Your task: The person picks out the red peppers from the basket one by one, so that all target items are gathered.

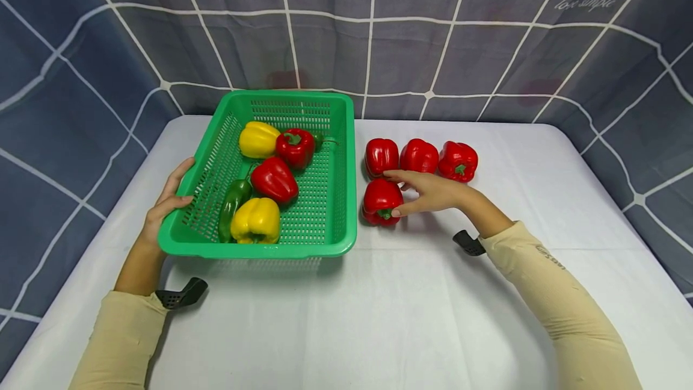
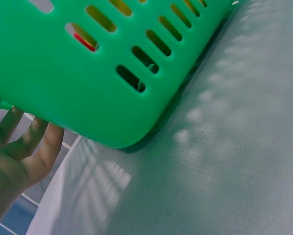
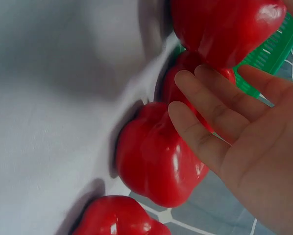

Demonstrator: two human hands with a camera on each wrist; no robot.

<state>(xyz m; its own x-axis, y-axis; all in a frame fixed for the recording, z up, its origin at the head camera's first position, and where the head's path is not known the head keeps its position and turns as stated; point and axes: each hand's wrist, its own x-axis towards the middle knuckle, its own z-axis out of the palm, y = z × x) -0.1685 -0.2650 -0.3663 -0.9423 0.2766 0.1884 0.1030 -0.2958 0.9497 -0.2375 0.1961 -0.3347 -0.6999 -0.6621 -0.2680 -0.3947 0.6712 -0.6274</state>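
- While I monitor remotely, the right hand [image 1: 433, 191] spans the near pepper [image 1: 378, 196], fingers extended and spread, thumb by the stem; no closed grip found.
- Position of that pepper: on the table [image 1: 379, 318], just outside the basket's [image 1: 298, 250] right edge.
- Left hand [image 1: 157, 218]: gripping the basket's left edge, thumb over the rim; how firmly, I cannot tell.
- Risk one: the far-left pepper [image 1: 381, 157] sits close behind, toward the table's far edge. Careless closing of the fingers could shove it into the middle pepper [image 1: 419, 155].
- Risk two: the skin is glossy. I judge that a pinch at the fingertips alone could let the near pepper twist out and roll toward the table's near edge.
- Risk three: the basket's right edge stands next to the pepper. Too low a lift across it would likely catch the rim and knock the pepper loose.
- Risk four: should the left hand raise or tug its edge, the basket may tilt or skid, shifting the yellow pepper [image 1: 255, 220] and green pepper [image 1: 233, 209] by its near left corner.
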